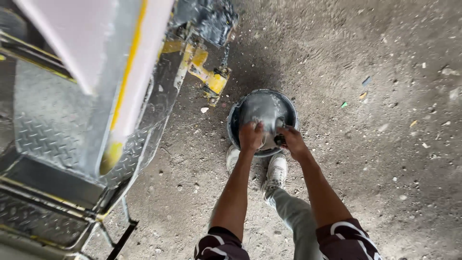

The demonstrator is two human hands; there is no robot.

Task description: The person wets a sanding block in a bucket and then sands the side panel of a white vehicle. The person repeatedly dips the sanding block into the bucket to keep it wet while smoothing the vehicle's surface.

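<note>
A dark round bucket (288,108) stands on the dirt ground just ahead of my white shoes (276,171). A grey, plaster-smeared pan-like thing (262,113) sits tilted in its mouth. My left hand (251,136) grips the near edge of that grey thing. My right hand (291,140) is closed on a small dark object at the bucket's near rim, beside the grey thing. What the dark object is stays unclear. Both forearms reach straight down from dark patterned sleeves.
A metal scaffold platform of checker plate (53,135) with a yellow-edged pale panel (127,82) fills the left side. A yellow caster bracket (211,79) juts toward the bucket. Rough dirt ground (385,144) with small debris spreads to the right.
</note>
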